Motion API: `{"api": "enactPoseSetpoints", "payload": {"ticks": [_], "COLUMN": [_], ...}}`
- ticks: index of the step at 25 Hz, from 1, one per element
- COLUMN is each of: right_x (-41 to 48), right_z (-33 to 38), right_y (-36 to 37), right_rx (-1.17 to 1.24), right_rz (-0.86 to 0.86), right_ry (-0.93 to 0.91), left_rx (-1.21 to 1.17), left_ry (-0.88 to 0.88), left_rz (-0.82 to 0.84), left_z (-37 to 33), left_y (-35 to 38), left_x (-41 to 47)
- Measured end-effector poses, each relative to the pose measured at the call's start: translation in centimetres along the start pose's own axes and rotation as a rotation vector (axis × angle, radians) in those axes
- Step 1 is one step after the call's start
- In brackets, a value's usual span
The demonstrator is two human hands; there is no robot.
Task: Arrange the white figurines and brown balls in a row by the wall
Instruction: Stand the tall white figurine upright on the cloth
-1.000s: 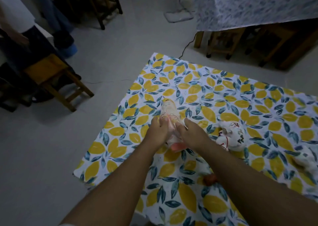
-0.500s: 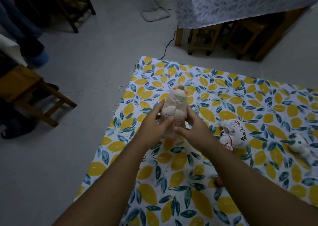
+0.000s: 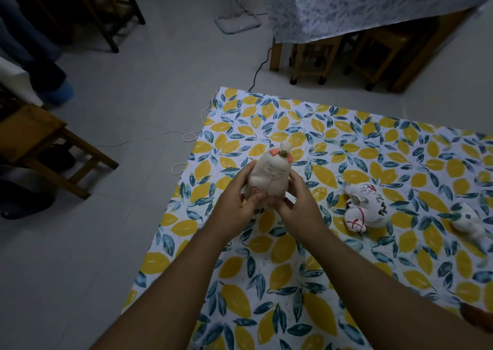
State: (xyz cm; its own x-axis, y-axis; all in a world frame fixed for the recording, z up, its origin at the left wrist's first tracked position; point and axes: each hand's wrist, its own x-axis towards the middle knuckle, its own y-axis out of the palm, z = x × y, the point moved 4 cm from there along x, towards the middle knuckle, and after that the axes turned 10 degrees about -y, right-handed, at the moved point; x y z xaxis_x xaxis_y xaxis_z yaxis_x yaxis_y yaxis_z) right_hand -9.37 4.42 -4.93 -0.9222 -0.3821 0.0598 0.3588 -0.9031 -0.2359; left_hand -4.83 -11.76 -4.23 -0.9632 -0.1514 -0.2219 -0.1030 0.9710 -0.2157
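A tall white rabbit figurine with pink marks stands upright above the lemon-print cloth. My left hand grips its left side and my right hand grips its right side, fingers wrapped round its base. To the right a white cat figurine lies on its side on the cloth. Another white figurine lies near the right edge, blurred. A brown ball shows at the lower right edge, partly behind my right forearm.
The cloth lies on a grey floor. A wooden stool stands at the left, with a person's legs and blue shoe beyond. A covered table with stools under it stands at the back right. A thin white cord lies by the cloth's left edge.
Both hands have turned the rabbit figurine from lying tilted to upright, its face now toward me. The view has shifted left, so the cloth sits further right.
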Motion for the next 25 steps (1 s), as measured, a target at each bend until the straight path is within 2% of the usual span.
{"api": "enactPoseSetpoints", "payload": {"ticks": [10, 12, 16, 19, 21, 25], "right_x": [0.0, -0.2, -2.0, -4.8, -6.8, -11.8], "right_z": [0.3, 0.9, 1.6, 2.2, 1.7, -0.9], "right_y": [0.0, -0.5, -3.6, -7.1, -10.1, -17.5], "right_rx": [-0.045, -0.157, -0.611, -0.767, -0.836, -0.910], "right_rz": [0.021, 0.045, 0.060, 0.092, 0.114, 0.109], "right_ry": [0.002, -0.016, -0.091, -0.196, -0.212, -0.178], "left_rx": [0.053, 0.176, 0.473, 0.593, 0.625, 0.674], "left_ry": [0.023, 0.013, 0.039, 0.071, 0.083, 0.074], "left_rz": [-0.010, -0.073, -0.362, -0.473, -0.489, -0.375], "left_z": [0.3, -0.1, -1.3, -3.0, -4.0, -5.0], "left_y": [1.0, 0.9, 1.6, 5.0, 8.4, 16.9], "left_x": [0.0, -0.5, -3.4, -6.4, -8.2, -9.7]}}
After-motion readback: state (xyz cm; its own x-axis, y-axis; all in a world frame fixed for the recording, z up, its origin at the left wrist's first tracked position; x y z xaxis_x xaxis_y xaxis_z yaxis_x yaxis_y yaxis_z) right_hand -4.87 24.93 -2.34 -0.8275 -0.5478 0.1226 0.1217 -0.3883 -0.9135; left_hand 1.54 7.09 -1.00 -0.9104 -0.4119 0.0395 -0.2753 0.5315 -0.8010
